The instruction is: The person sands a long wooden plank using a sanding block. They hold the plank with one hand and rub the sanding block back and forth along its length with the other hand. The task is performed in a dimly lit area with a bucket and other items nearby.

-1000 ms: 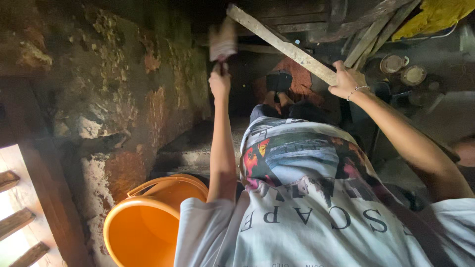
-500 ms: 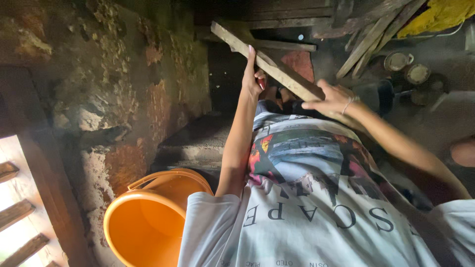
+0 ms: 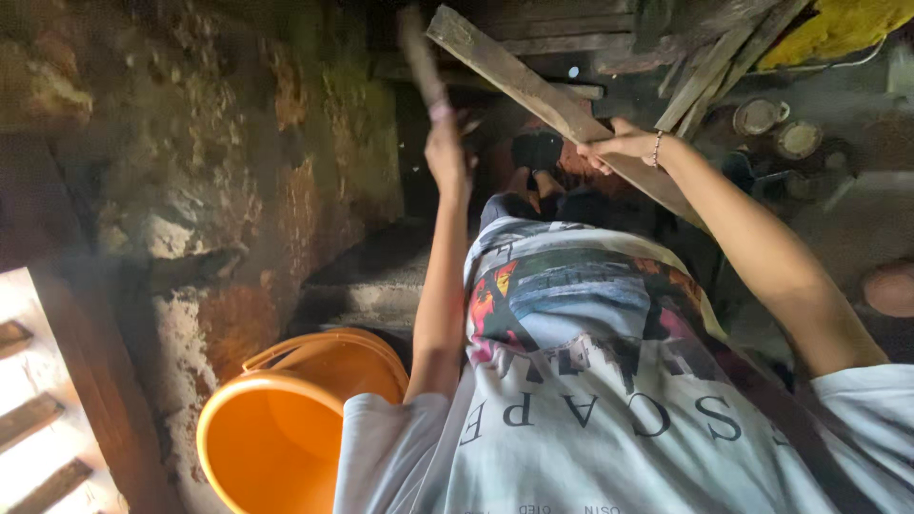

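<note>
A long weathered grey wooden plank [image 3: 533, 81] is held slanted overhead, right hand [image 3: 614, 145] clamped on it, left hand [image 3: 446, 152] closed round a blurred tool handle [image 3: 419, 52] w/ strike apparently unfinished, orange plastic bucket [image 3: 276, 428] below-left.

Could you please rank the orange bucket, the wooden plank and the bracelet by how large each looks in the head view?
1. wooden plank and orange bucket: look alike; the bucket is nearer the camera, so I won't rank them.
2. bracelet, smallest.

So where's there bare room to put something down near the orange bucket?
The grey stone step between the rough wall and the left arm looks bare. The orange bucket is empty inside. Upper right is crowded: stacked planks, round tins, and the plank the right hand holds.
</note>
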